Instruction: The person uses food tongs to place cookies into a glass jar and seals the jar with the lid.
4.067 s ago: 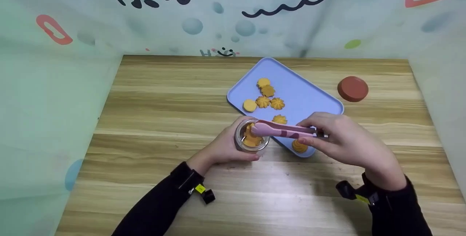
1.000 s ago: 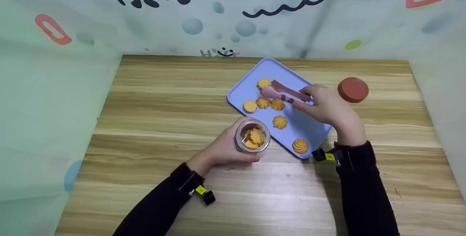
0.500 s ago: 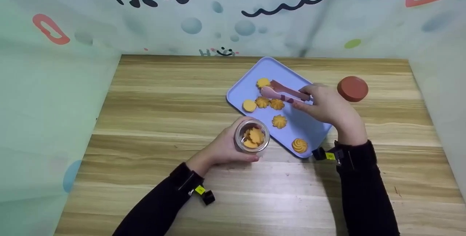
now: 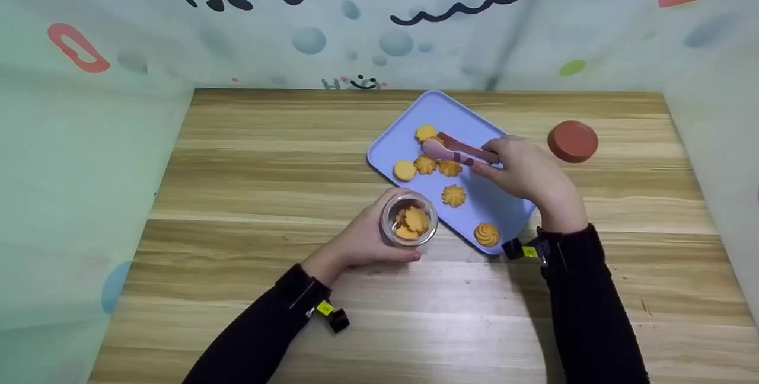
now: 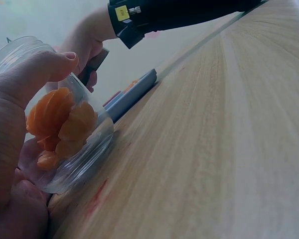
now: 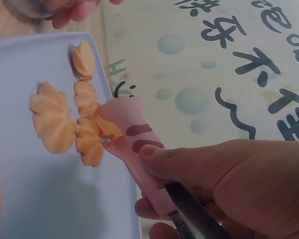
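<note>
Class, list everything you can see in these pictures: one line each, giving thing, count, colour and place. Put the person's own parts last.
Table: one, light wood, under everything.
Tray: one, pale blue, far middle of the table.
Cookies on the tray: six or seven, orange; one is caught between the tong tips.
Jar: one, clear glass, open, at the tray's near edge, several orange cookies inside.
Tongs: one pair, pink, over the tray.
Lid: one, red-brown, right of the tray.
Backdrop: pale green, printed, round three sides.
Left hand: grips the jar; black sleeve.
Right hand: fingers squeeze the tongs; black sleeve.
</note>
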Demonstrator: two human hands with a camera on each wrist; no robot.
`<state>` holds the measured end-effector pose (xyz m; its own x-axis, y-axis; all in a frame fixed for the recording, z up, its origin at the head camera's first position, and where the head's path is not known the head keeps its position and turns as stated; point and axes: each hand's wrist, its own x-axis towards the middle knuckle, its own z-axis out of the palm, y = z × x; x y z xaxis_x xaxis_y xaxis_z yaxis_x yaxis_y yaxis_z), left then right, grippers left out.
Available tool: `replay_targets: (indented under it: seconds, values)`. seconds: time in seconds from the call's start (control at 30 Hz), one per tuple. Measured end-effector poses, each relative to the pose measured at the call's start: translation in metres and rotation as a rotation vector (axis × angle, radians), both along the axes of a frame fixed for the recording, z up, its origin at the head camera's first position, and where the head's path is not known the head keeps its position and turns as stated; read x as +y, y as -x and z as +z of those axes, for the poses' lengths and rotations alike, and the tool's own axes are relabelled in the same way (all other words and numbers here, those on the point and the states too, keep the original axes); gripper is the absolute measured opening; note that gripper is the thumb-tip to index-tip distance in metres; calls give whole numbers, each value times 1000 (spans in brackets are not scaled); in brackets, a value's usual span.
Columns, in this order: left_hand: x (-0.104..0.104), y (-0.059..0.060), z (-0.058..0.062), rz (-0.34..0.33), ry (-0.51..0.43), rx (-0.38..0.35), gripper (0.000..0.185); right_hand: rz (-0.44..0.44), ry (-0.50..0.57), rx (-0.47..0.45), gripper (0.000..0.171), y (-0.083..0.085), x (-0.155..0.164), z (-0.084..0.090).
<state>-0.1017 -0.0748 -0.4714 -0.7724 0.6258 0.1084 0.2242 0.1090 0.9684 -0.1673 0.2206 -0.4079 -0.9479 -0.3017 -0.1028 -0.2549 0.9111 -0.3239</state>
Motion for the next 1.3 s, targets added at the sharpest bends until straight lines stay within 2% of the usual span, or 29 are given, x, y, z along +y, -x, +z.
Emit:
replay_targets:
  seconds: [0.2, 0.6, 0.97, 1.13, 1.3]
  values:
    - [1, 1, 0, -4, -2, -9, 94, 7, 1, 15, 34, 1, -1, -1]
    - [0, 1, -2, 7, 18, -18, 95, 30, 18, 2, 30, 2, 8, 2]
    - [0, 0, 1, 8, 8, 0, 92, 9, 56, -13, 38, 1, 18, 8]
    - [0, 0, 1, 9, 11, 10, 93, 21, 88, -13, 34, -1, 17, 15]
    - [1, 0, 1, 4, 9, -3, 94, 70, 149, 32, 32, -13, 21, 31]
